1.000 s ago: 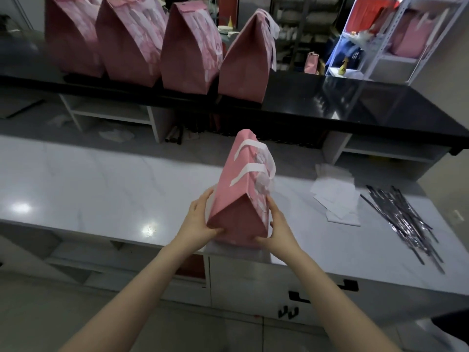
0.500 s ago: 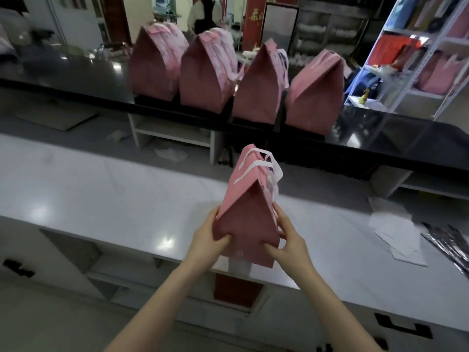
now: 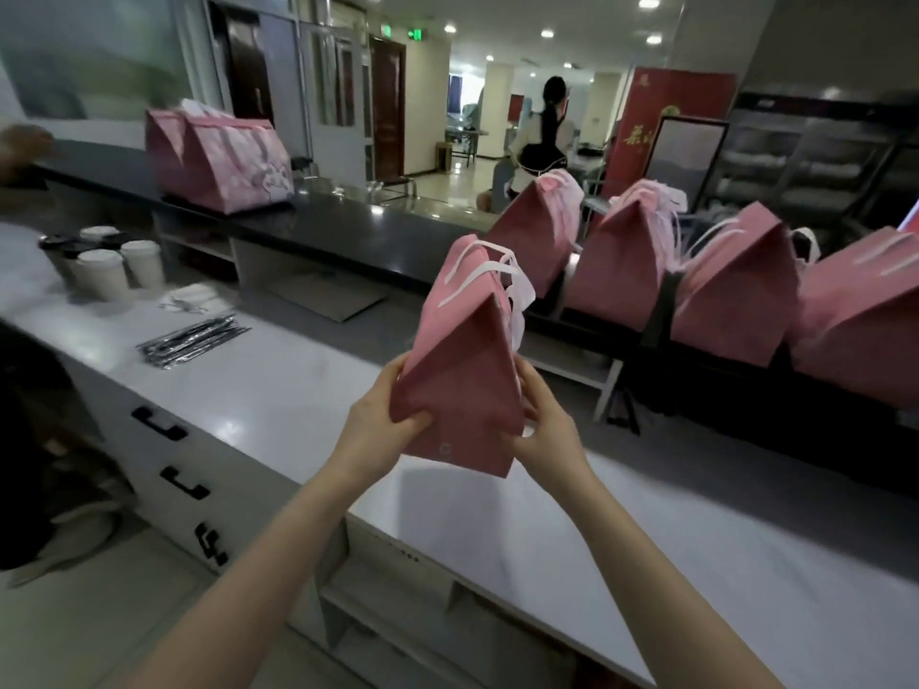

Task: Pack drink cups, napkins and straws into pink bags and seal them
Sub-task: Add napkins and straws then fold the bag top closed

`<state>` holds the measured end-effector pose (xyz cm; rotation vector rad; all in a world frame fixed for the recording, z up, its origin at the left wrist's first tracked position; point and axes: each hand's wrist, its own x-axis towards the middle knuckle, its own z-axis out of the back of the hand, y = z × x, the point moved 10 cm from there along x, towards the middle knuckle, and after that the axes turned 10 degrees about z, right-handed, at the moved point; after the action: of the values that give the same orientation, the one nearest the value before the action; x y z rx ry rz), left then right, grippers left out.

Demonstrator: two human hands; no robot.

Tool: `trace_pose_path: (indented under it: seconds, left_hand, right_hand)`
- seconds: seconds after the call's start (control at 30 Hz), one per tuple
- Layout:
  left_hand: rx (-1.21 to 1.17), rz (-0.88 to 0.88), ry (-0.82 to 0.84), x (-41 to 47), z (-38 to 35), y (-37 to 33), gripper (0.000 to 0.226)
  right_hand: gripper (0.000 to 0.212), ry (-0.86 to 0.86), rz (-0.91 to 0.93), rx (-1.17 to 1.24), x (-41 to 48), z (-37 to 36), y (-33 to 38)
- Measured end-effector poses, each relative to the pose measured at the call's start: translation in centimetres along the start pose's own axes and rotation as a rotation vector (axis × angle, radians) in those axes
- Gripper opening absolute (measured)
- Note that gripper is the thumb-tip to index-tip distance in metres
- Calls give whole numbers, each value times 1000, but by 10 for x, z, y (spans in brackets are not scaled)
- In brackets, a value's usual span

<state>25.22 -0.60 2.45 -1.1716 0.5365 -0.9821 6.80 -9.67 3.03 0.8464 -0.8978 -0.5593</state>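
Now, pink bag [image 3: 462,370] upright, left grip [image 3: 378,430] and right grip [image 3: 547,435] clasping its lower sides

Taking the lifted pink bag [image 3: 462,370] as the dial's centre, the white counter [image 3: 278,405] lies bare from 9 o'clock round under the bag to 4 o'clock, giving a hand wide room on either side. Out at 10 o'clock a bundle of wrapped straws [image 3: 194,335] lies across the counter. Past it are napkins [image 3: 191,298] and a close cluster of lidded white cups [image 3: 119,266]. From 1 to 3 o'clock a row of closed bags [image 3: 621,271] stands packed side by side on the raised black counter [image 3: 348,226], walling that side. At 11 o'clock the black top is bare between the row and a large pink tote [image 3: 224,161].
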Motion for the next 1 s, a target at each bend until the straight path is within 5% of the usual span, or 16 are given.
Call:
trace_pose_path:
  seconds: [0.4,1.0]
  left_hand:
    - [10,-112,-110,147,100,-10,65]
    - [-26,-205,122,375,72,-9,64]
  right_hand:
    - [90,-9,166,12,168,-78,14]
    - [83,-231,43,-140,332,-84,-50]
